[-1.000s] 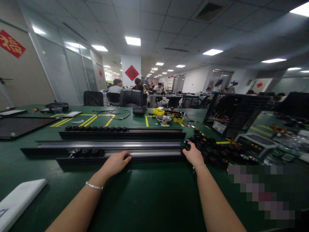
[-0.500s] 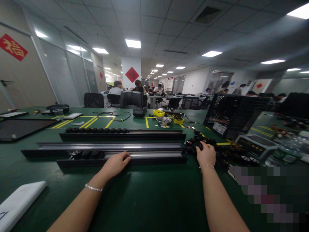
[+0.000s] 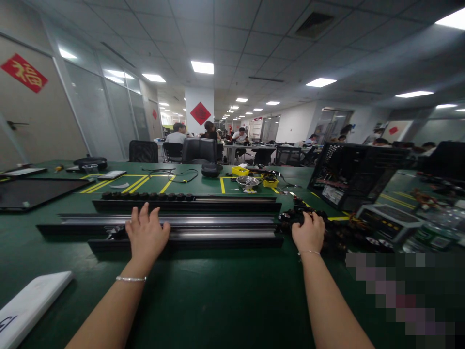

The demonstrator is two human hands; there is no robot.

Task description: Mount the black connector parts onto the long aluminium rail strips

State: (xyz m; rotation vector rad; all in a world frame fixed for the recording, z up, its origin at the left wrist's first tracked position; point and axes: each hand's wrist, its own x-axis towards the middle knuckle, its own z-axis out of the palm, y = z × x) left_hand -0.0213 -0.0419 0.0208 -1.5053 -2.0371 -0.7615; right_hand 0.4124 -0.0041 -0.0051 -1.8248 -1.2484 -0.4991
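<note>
Three long black rails lie side by side across the green table. My left hand [image 3: 146, 233] rests flat with fingers spread on the nearest rail [image 3: 225, 238], over a few small black parts sitting in its left part. My right hand [image 3: 309, 231] lies on a pile of small black parts [image 3: 337, 228] just past the rails' right ends; whether it grips one is hidden. The middle rail [image 3: 203, 221] shows a bare silvery channel. The far rail [image 3: 232, 202] carries a row of black parts [image 3: 147, 196] on its left half.
A black open computer case [image 3: 354, 172] stands at the right, with a grey box [image 3: 385, 220] in front. A white board [image 3: 31, 305] lies near left, a dark panel [image 3: 32, 191] far left. Yellow bins [image 3: 240, 170] and a metal bowl [image 3: 247, 182] sit behind. Seated people work at distant desks.
My left hand slid left along the nearest rail and spread flat over the black parts. My right hand left the rail's right end and settled on the pile of parts.
</note>
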